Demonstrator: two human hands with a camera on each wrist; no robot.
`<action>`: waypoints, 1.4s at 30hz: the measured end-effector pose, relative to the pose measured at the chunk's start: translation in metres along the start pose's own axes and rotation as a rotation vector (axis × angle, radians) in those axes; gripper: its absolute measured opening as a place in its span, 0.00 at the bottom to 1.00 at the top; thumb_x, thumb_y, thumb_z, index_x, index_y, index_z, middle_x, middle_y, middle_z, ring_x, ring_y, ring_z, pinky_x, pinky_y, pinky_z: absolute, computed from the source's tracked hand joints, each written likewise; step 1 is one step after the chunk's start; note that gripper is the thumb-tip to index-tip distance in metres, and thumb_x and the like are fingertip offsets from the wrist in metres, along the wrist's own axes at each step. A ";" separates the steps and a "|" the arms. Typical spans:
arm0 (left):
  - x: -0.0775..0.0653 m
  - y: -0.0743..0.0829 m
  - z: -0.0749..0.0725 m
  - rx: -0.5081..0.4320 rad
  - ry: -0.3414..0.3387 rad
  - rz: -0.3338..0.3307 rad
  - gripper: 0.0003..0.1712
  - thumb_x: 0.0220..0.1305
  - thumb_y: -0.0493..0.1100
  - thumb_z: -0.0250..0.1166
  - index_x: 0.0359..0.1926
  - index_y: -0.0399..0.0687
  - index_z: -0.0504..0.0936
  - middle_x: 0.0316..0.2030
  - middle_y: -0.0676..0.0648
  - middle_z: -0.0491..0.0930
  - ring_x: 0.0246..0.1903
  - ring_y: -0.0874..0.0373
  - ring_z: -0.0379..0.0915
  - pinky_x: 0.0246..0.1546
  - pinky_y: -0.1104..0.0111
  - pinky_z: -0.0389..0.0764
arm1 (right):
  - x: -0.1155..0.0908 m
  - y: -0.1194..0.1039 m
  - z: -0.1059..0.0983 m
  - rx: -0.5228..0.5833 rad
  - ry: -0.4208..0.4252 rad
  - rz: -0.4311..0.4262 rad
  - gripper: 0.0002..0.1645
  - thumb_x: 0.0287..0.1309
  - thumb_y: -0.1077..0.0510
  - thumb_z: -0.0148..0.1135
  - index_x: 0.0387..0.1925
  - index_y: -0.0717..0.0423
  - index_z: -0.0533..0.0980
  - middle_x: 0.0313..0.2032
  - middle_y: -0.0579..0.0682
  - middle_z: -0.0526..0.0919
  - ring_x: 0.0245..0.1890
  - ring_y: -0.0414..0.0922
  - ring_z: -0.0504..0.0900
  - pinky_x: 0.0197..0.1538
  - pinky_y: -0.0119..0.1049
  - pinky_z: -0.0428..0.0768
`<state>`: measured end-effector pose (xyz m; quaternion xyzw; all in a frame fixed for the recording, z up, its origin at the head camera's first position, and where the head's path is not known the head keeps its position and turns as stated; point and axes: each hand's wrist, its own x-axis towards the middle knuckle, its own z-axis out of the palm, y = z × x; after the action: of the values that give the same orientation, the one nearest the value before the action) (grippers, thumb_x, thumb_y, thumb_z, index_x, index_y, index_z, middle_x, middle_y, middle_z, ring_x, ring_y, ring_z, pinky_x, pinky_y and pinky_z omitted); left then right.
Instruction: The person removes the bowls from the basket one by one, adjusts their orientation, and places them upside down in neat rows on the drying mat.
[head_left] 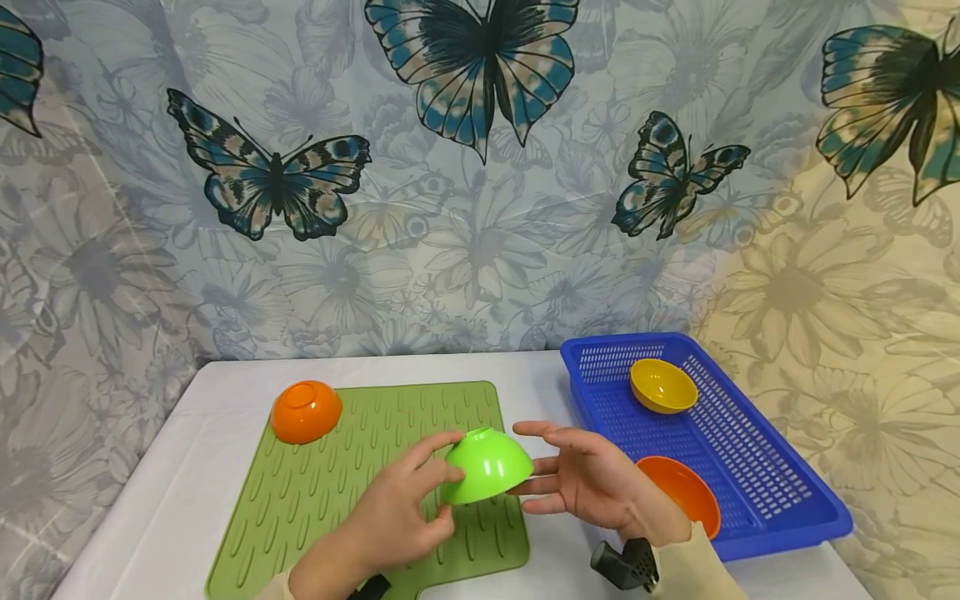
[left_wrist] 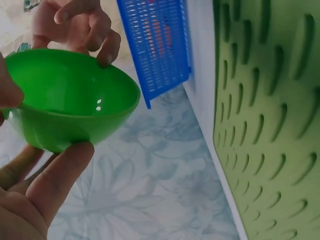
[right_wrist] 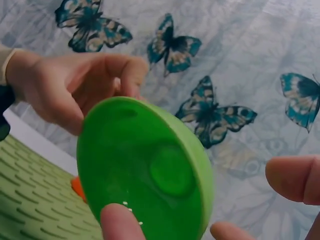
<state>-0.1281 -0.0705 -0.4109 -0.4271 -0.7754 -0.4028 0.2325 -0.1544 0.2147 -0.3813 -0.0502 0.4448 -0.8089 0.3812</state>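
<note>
A bright green bowl (head_left: 489,467) is held in the air over the right part of the green ridged mat (head_left: 300,500), its base turned up. My left hand (head_left: 405,504) grips it from the left, with the thumb at the rim and fingers on the outer wall and base. My right hand (head_left: 592,479) is spread at the bowl's right side, fingers straight, fingertips right at the rim. In the right wrist view the hollow inside of the bowl (right_wrist: 145,160) faces the camera. An orange bowl (head_left: 306,412) sits upside down on the mat's far left corner.
To the right stands a blue plastic basket (head_left: 750,467) with perforated walls. Inside it lie a yellow bowl (head_left: 663,386) and another orange bowl (head_left: 686,492), partly hidden by my right hand. A white table (head_left: 525,375) carries everything, backed by a butterfly-print cloth (head_left: 480,250).
</note>
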 end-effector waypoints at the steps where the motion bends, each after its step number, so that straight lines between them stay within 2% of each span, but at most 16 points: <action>1: 0.000 0.000 0.000 0.039 -0.006 0.041 0.24 0.37 0.27 0.68 0.39 0.49 0.80 0.61 0.40 0.73 0.49 0.47 0.79 0.39 0.69 0.81 | 0.000 0.000 -0.001 -0.025 -0.002 0.008 0.24 0.76 0.52 0.41 0.67 0.53 0.64 0.55 0.70 0.73 0.53 0.63 0.79 0.53 0.54 0.79; 3: 0.001 -0.001 0.000 0.086 -0.025 0.120 0.24 0.36 0.28 0.68 0.39 0.49 0.79 0.61 0.39 0.73 0.52 0.44 0.77 0.42 0.69 0.81 | 0.001 0.001 -0.002 -0.095 -0.003 0.022 0.21 0.76 0.52 0.42 0.63 0.52 0.69 0.52 0.66 0.77 0.50 0.60 0.81 0.51 0.54 0.80; 7: 0.003 -0.002 0.002 0.141 -0.065 0.234 0.23 0.33 0.28 0.67 0.37 0.48 0.79 0.60 0.38 0.73 0.57 0.44 0.74 0.49 0.66 0.80 | 0.004 0.000 -0.003 -0.273 0.017 0.038 0.18 0.76 0.51 0.46 0.57 0.53 0.74 0.46 0.61 0.83 0.44 0.57 0.84 0.45 0.52 0.83; 13: 0.001 0.004 0.005 0.245 -0.136 0.339 0.21 0.33 0.31 0.68 0.34 0.49 0.78 0.60 0.36 0.73 0.60 0.43 0.72 0.56 0.60 0.76 | 0.007 0.000 -0.002 -0.435 0.065 0.081 0.16 0.72 0.49 0.54 0.50 0.56 0.72 0.41 0.62 0.84 0.34 0.53 0.87 0.36 0.48 0.85; 18: -0.001 0.007 0.007 0.292 -0.186 0.375 0.22 0.35 0.33 0.73 0.35 0.50 0.77 0.63 0.38 0.71 0.62 0.41 0.69 0.49 0.62 0.80 | 0.007 0.003 0.000 -0.510 0.106 0.087 0.18 0.71 0.46 0.55 0.47 0.57 0.70 0.41 0.64 0.83 0.29 0.53 0.87 0.32 0.46 0.86; 23: -0.002 0.007 0.009 0.294 -0.200 0.395 0.23 0.35 0.32 0.73 0.36 0.50 0.77 0.65 0.39 0.71 0.63 0.40 0.68 0.43 0.65 0.83 | 0.009 0.008 0.001 -0.568 0.166 0.080 0.19 0.70 0.46 0.57 0.45 0.57 0.69 0.41 0.63 0.83 0.25 0.53 0.86 0.27 0.44 0.85; 30: -0.003 0.007 0.011 0.275 -0.212 0.389 0.23 0.36 0.30 0.72 0.37 0.51 0.79 0.66 0.40 0.70 0.65 0.41 0.65 0.44 0.64 0.83 | 0.010 0.012 0.003 -0.605 0.229 0.049 0.15 0.66 0.51 0.60 0.43 0.58 0.68 0.40 0.62 0.83 0.22 0.53 0.85 0.24 0.43 0.84; 33: -0.003 0.007 0.012 0.247 -0.208 0.349 0.21 0.39 0.31 0.72 0.37 0.50 0.78 0.66 0.40 0.68 0.65 0.41 0.65 0.47 0.62 0.81 | 0.010 0.012 0.005 -0.623 0.259 0.028 0.16 0.66 0.51 0.60 0.43 0.58 0.67 0.41 0.61 0.83 0.23 0.53 0.85 0.24 0.44 0.84; 36: -0.004 0.009 0.013 0.229 -0.193 0.238 0.19 0.43 0.36 0.73 0.39 0.50 0.79 0.67 0.38 0.66 0.63 0.43 0.69 0.48 0.62 0.81 | 0.010 0.012 0.008 -0.651 0.298 0.002 0.17 0.65 0.51 0.61 0.43 0.58 0.67 0.41 0.60 0.82 0.22 0.53 0.85 0.25 0.44 0.85; 38: -0.005 0.012 0.015 0.228 -0.190 0.101 0.22 0.47 0.42 0.76 0.44 0.48 0.79 0.67 0.37 0.66 0.58 0.45 0.73 0.47 0.61 0.82 | 0.011 0.012 0.011 -0.681 0.327 -0.024 0.17 0.65 0.52 0.62 0.44 0.58 0.67 0.40 0.60 0.81 0.22 0.53 0.85 0.26 0.45 0.85; 42: -0.004 0.018 0.019 0.226 -0.212 -0.242 0.38 0.51 0.53 0.78 0.60 0.46 0.73 0.66 0.38 0.66 0.52 0.46 0.77 0.47 0.55 0.82 | 0.013 0.016 0.017 -0.746 0.384 -0.083 0.18 0.64 0.54 0.63 0.47 0.58 0.68 0.37 0.59 0.81 0.23 0.53 0.84 0.26 0.48 0.85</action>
<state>-0.1114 -0.0512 -0.4174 -0.3421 -0.8815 -0.2909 0.1457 -0.1474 0.1901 -0.3864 -0.0511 0.7676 -0.6019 0.2143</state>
